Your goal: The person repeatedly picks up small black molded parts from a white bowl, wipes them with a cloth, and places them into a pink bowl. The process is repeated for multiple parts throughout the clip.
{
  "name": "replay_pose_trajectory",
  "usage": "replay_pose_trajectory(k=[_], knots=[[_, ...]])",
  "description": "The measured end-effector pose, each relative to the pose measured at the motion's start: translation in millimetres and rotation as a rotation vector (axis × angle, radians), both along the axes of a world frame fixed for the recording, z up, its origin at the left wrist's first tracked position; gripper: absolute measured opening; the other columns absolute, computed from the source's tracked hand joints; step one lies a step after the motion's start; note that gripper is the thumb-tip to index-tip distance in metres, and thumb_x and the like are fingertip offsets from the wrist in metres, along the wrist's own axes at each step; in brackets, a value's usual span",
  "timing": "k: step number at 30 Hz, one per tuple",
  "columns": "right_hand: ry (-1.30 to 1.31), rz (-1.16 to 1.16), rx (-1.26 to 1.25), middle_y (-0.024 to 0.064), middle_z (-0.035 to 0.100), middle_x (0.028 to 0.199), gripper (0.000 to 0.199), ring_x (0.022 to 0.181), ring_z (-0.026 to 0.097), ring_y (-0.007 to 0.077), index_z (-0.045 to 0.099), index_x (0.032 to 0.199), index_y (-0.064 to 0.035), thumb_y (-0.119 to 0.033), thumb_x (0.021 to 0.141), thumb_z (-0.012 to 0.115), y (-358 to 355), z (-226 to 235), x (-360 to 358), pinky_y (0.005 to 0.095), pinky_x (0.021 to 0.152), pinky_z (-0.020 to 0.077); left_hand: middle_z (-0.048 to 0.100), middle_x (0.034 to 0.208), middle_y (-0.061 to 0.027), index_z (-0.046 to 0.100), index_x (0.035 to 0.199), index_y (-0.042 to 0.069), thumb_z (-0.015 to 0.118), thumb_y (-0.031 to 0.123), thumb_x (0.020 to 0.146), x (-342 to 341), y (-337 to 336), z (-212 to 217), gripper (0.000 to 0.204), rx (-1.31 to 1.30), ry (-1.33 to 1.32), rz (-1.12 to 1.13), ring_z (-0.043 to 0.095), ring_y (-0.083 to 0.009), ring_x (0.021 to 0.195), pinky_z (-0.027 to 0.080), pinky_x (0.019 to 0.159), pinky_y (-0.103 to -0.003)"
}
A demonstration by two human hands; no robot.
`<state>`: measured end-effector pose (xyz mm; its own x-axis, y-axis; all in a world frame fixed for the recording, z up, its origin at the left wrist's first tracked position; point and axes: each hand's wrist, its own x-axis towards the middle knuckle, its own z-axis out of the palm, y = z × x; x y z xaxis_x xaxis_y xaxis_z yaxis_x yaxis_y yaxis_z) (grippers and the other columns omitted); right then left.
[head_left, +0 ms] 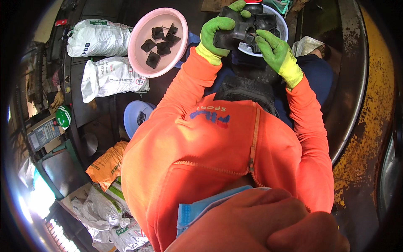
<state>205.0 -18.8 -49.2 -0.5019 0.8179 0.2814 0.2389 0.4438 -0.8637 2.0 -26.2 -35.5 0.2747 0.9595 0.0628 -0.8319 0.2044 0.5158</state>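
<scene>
My left hand (pixel 213 37), in a green glove with a yellow cuff, is closed round a black moulded part (pixel 240 31) with a rounded collar. Further green fingertips show at the part's far side. My right hand (pixel 273 53), gloved alike, has its thumb and fingers pinched at the collar's right end. A small dark piece shows at those fingertips; I cannot make out whether it is a tool or a bit of the part. Both hands are over the near edge of a white basin (pixel 284 31) that holds more black parts (pixel 265 21).
Left of my arm stands a pink basin (pixel 133 46) with several black pieces (pixel 163 47). White sacks (pixel 100 38) lie further left. Nearer me are a blue basin (pixel 131 119) and an orange sack (pixel 108 165). A curved metal rim (pixel 357 84) runs along the right.
</scene>
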Motion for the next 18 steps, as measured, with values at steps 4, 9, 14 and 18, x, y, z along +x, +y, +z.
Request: replay_pose_trajectory(k=[4,9,14,18], knots=[[0.025,0.004,-0.116,0.0157,0.067,0.103,0.028,0.093,0.066,0.0253,0.06,0.115,0.0007,-0.016,0.093,0.056,-1.9,4.6,-1.4,0.0316,0.08,0.0508,0.055,0.12,-0.0144,0.043,0.136,0.0,0.063,0.011,0.072,11.5,-0.2,15.6,0.068,0.08,0.006,0.059,0.055,-0.0288,0.111,0.043,0.1,-0.042],[0.079,-0.037,-0.276,0.013,0.067,0.102,0.03,0.092,0.063,0.0179,0.06,0.115,0.001,-0.02,0.095,0.054,-3.3,1.6,-5.0,0.0294,0.081,0.0483,0.056,0.117,-0.0112,0.044,0.135,-0.001,0.067,0.008,0.069,18.2,-0.1,26.1,0.07,0.131,0.129,0.151,0.058,-0.0246,0.104,0.048,0.094,-0.036],[0.224,-0.013,-0.434,0.0085,0.066,0.098,0.032,0.092,0.06,0.0158,0.059,0.116,0.0011,-0.022,0.096,0.053,-6.0,-3.1,-8.8,0.0294,0.082,0.0471,0.055,0.118,-0.0101,0.045,0.134,-0.001,0.074,0.009,0.065,17.7,0.7,26.0,0.076,0.149,0.208,0.204,0.059,-0.0217,0.102,0.049,0.09,-0.032],[0.389,0.0,-0.551,0.0024,0.06,0.081,0.028,0.074,0.055,0.0089,0.061,0.112,-0.0011,-0.023,0.096,0.052,-14.5,4.5,-11.5,0.0238,0.066,0.045,0.054,0.119,-0.0096,0.044,0.134,-0.001,0.078,0.016,0.065,19.4,0.1,19.9,0.078,0.291,0.407,0.35,0.056,-0.0207,0.103,0.047,0.091,-0.032]])
